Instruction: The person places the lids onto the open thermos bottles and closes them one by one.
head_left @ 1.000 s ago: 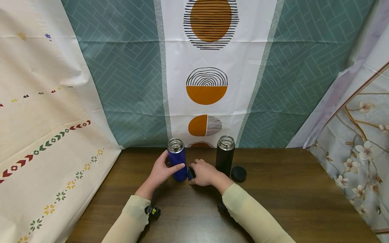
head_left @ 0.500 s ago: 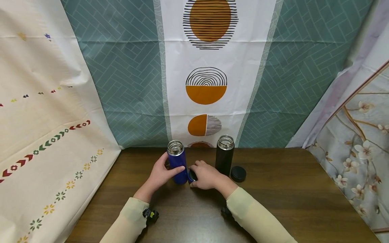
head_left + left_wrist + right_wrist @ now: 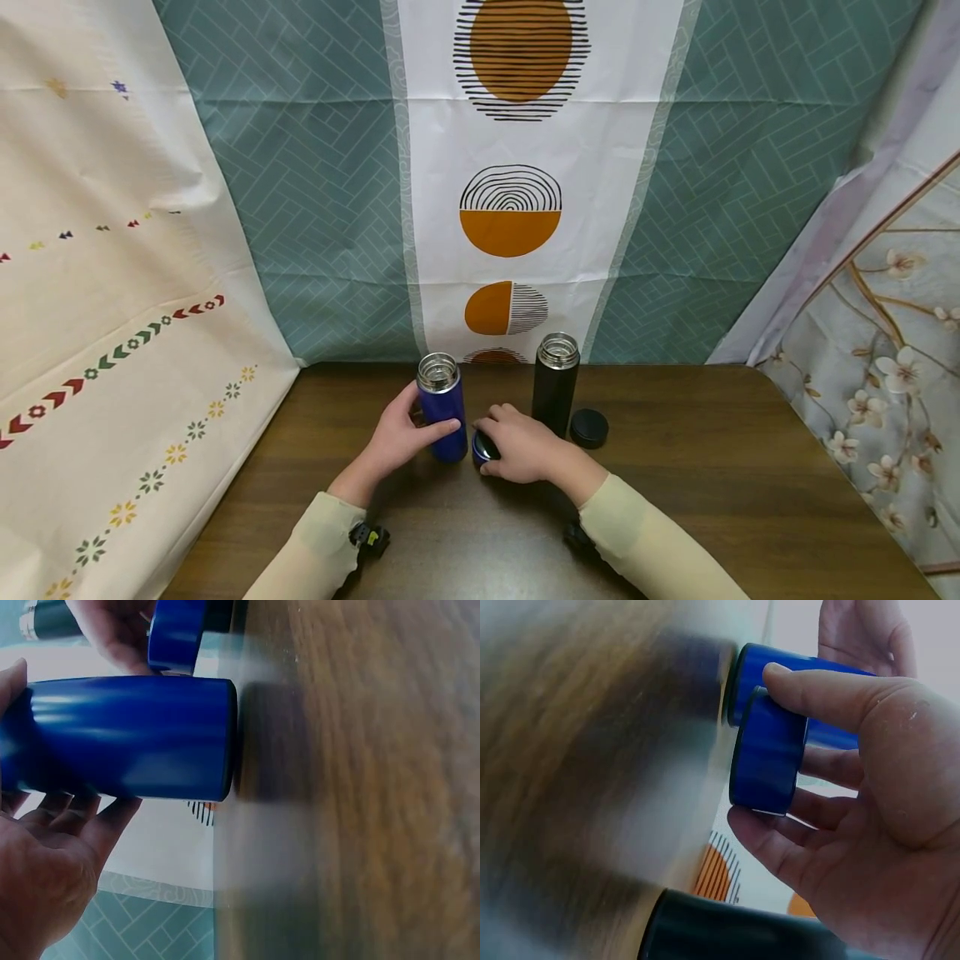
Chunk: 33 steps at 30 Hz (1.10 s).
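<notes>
The left hand (image 3: pixel 401 433) grips a blue bottle (image 3: pixel 446 417) around its side, thumb across the front. It is upright and uncapped, with a steel rim at the mouth. Just to its right, the right hand (image 3: pixel 521 443) holds a short blue bottle lid (image 3: pixel 486 447) with a dark top. In the right wrist view thumb and fingers clasp the sides of the lid (image 3: pixel 769 754), low over the table. The left wrist view has the base of the bottle (image 3: pixel 135 739) at or just above the tabletop; I cannot tell whether they touch.
Behind the right hand stands an uncapped black bottle (image 3: pixel 556 392), upright. A black lid (image 3: pixel 589 428) lies to its right on the brown wooden table (image 3: pixel 697 483). A patterned curtain (image 3: pixel 510 183) hangs along the table's back edge.
Both hands have shifted slightly toward the person and to the right, carrying the blue bottle and the blue lid along. The black bottle and black lid have stayed in place.
</notes>
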Tool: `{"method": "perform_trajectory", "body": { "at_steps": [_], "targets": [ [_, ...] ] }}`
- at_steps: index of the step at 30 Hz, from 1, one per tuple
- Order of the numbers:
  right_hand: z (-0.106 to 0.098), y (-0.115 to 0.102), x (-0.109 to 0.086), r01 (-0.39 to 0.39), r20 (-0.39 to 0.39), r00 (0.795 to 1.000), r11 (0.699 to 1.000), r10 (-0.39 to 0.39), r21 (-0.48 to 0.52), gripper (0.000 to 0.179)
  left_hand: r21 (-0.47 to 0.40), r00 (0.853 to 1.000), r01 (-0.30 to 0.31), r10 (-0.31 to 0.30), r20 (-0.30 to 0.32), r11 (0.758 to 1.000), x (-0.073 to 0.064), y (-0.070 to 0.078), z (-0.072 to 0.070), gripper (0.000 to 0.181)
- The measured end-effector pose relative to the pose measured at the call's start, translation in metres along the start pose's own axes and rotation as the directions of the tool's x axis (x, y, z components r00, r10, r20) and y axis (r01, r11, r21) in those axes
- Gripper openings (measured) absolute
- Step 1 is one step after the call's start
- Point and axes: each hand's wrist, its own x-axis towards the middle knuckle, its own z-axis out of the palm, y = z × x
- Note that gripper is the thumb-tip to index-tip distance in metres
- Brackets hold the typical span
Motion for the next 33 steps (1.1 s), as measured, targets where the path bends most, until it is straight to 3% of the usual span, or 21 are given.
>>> {"method": "perform_trajectory", "body": {
  "at_steps": [14, 33],
  "targets": [
    [-0.002, 0.005, -0.035, 0.06, -0.026, 0.998, 0.998, -0.06, -0.01, 0.065, 0.026, 0.998, -0.034, 0.033, 0.053, 0.999, -0.011, 0.008, 0.01, 0.075],
    [-0.008, 0.023, -0.07, 0.058, -0.071, 0.996, 0.998, -0.058, 0.0, 0.066, 0.017, 0.995, -0.052, 0.05, 0.09, 0.999, -0.017, 0.016, 0.022, 0.075]
  ]
}}
